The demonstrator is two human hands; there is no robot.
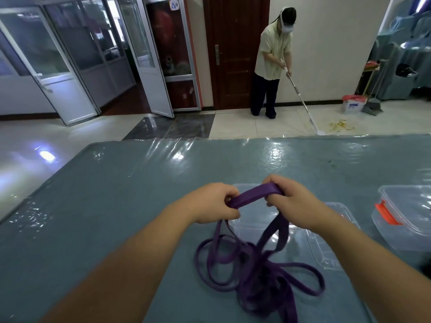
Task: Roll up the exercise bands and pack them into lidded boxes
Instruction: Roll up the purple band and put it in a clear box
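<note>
**Both hands stretch a purple band above the open box**

The left hand [213, 202] and the right hand [292, 202] are raised side by side over the surface [116, 194], each with fingers curled tight around one end of a short, flat stretch of purple exercise band [254, 194] held taut between them. The hands sit a little apart, joined only by that strip. Below them the rest of the band falls in loose loops and lies in a tangled heap [258, 276] on the blue-grey, plastic-covered surface, close to the person's body.

Directly beneath the hands stands a clear plastic box [251, 220], open, with strands of the band hanging in front of its near wall. A clear lid [326, 248] lies flat just to its right, touching or nearly touching it. Farther right, well apart, sits a second clear box [405, 217] with an orange clasp [387, 214].

Beyond the surface, another person [272, 59] pushes a mop [300, 99] across the tiled floor [256, 124].
</note>
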